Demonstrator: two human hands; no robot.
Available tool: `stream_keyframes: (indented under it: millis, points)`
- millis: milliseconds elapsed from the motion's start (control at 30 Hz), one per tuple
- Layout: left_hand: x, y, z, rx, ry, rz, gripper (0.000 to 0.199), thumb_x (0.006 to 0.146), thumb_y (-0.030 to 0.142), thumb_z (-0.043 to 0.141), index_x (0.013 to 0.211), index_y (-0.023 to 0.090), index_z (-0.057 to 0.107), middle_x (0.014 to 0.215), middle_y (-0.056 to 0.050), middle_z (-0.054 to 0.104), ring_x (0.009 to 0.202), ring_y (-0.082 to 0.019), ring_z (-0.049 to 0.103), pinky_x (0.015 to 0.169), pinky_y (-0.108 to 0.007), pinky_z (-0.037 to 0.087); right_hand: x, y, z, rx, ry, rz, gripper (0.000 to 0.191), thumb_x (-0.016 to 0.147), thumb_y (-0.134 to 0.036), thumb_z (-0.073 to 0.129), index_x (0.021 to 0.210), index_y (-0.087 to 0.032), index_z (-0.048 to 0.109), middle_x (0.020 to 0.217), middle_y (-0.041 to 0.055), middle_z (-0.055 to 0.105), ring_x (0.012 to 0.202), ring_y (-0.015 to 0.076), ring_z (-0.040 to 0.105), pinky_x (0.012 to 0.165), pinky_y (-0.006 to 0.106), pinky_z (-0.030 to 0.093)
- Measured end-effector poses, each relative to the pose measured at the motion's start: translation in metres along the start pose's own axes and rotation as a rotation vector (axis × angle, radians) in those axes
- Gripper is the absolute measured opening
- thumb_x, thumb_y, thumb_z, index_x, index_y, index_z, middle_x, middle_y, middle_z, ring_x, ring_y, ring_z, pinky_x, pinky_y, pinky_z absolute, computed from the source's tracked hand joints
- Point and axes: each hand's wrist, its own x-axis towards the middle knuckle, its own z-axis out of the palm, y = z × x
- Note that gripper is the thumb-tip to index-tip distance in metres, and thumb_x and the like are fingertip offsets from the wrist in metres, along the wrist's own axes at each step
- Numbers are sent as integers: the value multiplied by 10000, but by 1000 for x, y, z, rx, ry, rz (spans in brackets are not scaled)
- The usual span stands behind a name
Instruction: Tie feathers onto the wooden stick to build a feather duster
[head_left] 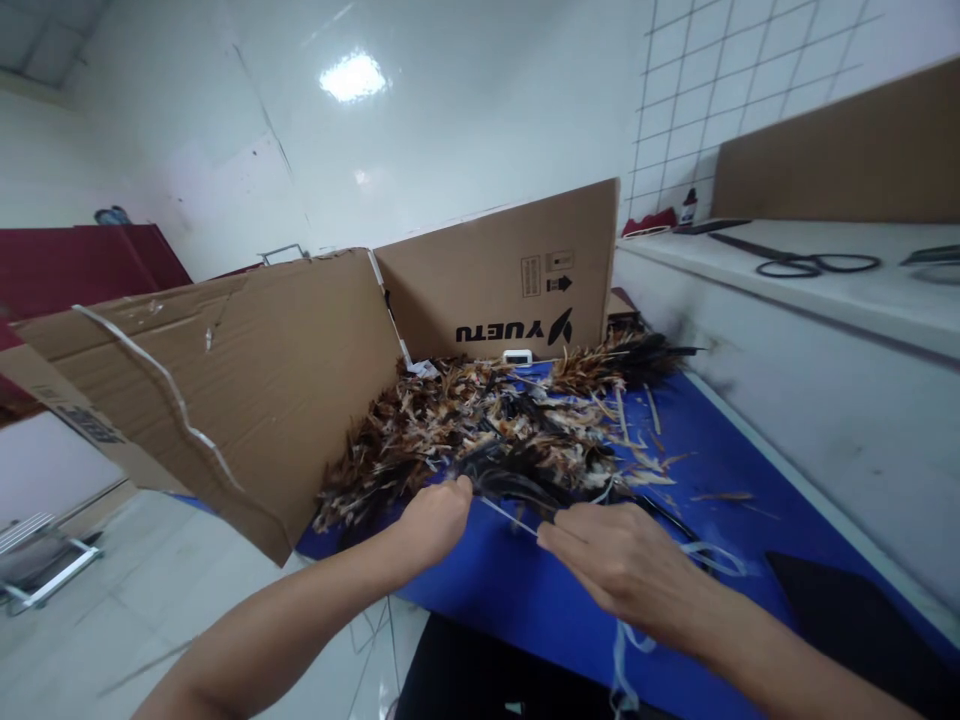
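- A pale strip [508, 515] is being drawn fairly straight between both hands, just below the centre of the frame.
- Left hand [439, 520]: closed, its end of the strip being pinched at the thumb and fingertips.
- Right hand [619, 560]: curled, the other end being pinched between thumb and fingers; exact finger placement is being hidden by the knuckles, cannot tell.
- Dark feathers [514, 482] are being bunched right at the hands, blurred; which hand they are being held by, cannot tell.
- Translucent ribbon [621, 665] is being seen hanging below the right hand, with a loop to its right.
- Brown and black feather pile [465, 415] is being spread over the blue tabletop [495, 590], centre of the frame.
- Pile is being bordered by cardboard panels [300, 350], left and behind; small white device [517, 357] is being backed by the rear one.
- Black flat sheet [855, 610] is being supported by the tabletop, lower right.
- Black-handled scissors [795, 262] and a small bottle [688, 207] are being supported by the white ledge [847, 290], upper right.
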Motion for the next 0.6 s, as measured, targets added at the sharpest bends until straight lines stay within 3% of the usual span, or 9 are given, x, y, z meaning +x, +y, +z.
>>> stream_keyframes:
  millis: [233, 367, 467, 600]
  points:
    - [-22, 6, 11, 235, -1, 45, 232, 809, 43, 341, 954, 122, 504, 772, -99, 584, 650, -211, 617, 521, -295, 479, 9, 19, -34, -187, 55, -135, 250, 882, -118, 360, 795, -179, 587, 598, 10, 489, 556, 131, 426, 530, 287, 262]
    - [-37, 8, 6, 276, 27, 198, 256, 839, 72, 282, 904, 129, 523, 737, -104, 559, 635, -206, 587, 486, -289, 445, 21, 34, -44, -216, 66, -143, 284, 906, -166, 349, 785, -191, 604, 598, 12, 505, 563, 130, 444, 522, 286, 252]
    - [-52, 14, -5, 309, 44, 344, 271, 849, 83, 256, 884, 130, 520, 727, -108, 548, 625, -197, 569, 475, -287, 418, 39, 49, -37, -149, 55, -91, 303, 917, -255, 370, 772, -192, 629, 611, 15, 540, 579, 123, 482, 526, 270, 270]
    - [-70, 20, -21, 327, 74, 488, 222, 842, 83, 265, 884, 140, 476, 715, -77, 525, 581, -177, 537, 440, -271, 396, 66, 66, -3, 183, 3, 17, 283, 893, -321, 439, 793, -190, 668, 722, 25, 640, 670, 116, 569, 612, 228, 362]
